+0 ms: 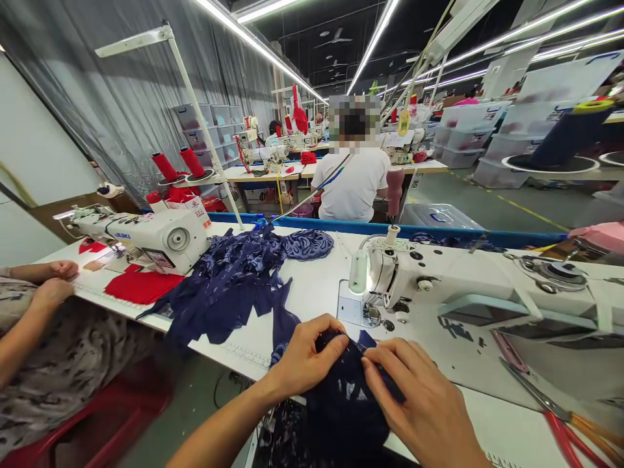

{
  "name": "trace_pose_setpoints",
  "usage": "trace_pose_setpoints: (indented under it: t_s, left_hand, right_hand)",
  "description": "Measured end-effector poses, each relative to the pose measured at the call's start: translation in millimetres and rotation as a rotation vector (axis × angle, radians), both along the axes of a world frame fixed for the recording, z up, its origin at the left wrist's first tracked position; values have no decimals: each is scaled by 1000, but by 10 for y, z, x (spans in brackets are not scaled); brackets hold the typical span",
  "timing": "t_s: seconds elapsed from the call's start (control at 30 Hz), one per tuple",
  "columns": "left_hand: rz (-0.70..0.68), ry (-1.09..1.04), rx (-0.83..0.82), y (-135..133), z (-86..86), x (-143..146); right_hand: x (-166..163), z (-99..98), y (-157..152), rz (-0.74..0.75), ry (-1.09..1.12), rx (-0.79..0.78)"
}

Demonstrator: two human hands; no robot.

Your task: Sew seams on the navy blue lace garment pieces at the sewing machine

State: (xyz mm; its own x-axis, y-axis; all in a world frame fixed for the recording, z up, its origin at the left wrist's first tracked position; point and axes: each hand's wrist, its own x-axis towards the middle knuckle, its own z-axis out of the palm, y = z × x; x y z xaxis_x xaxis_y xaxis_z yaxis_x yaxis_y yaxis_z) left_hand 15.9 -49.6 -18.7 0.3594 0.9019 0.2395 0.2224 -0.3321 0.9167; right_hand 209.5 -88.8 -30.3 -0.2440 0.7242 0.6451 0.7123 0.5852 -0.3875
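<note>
My left hand [305, 354] is curled, fingers pinching the top edge of the navy lace piece [341, 403]. My right hand [419, 396] lies at 3 o'clock of it, fingers flat and gripping the same edge; the two hands nearly touch. The lace piece hangs over the near edge of the bench [316, 286], at 6 o'clock of the sewing machine [439, 286]. A pile of navy fabric [234, 279] lies at 10 o'clock of my hands. Red-handled scissors [560, 416] rest at 3 o'clock. A co-worker's hands [53, 283] rest by red fabric [139, 286] at 9 o'clock. Stacked storage bins [468, 133] stand at 1 o'clock; contents cannot be determined.
</note>
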Motion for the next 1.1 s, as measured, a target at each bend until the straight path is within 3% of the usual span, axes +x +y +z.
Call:
trace_pose_setpoints:
  t_s: [0.07,0.17,0.3,0.37,0.47,0.57,0.63,0.7,0.87,0.97,1.1]
  left_hand:
    - [-17,25,-6,-6,40,-16]
    - [-38,50,-12,-15,18,-24]
    - [52,99,28,-86,-198,-63]
    - [97,157,-8,-173,-244,-156]
    - [32,355,11,-306,-21,-391]
    - [-50,559,140,-262,392,-549]
    - [-86,659,185,-74,528,-497]
    - [-133,715,166,208,442,-313]
    - [-180,748,125,800,-283,282]
    - [-134,749,145,926,-536,458]
    - [-104,781,166,968,-526,504]
  right_hand:
    - [61,109,67,58,-31,-39]
    - [135,167,169,170,-33,-232]
    - [49,25,185,145,-13,-489]
    - [-97,-31,129,201,105,-718]
    - [-364,20,34,388,373,-1182]
    - [-538,150,25,506,556,-1407]
    - [-540,164,98,484,624,-1435]
    - [-445,63,223,389,634,-1420]
    - [3,-444,551,93,377,-1257]
    - [220,-609,615,-30,142,-1010]
    - [338,-645,566,-29,-48,-609]
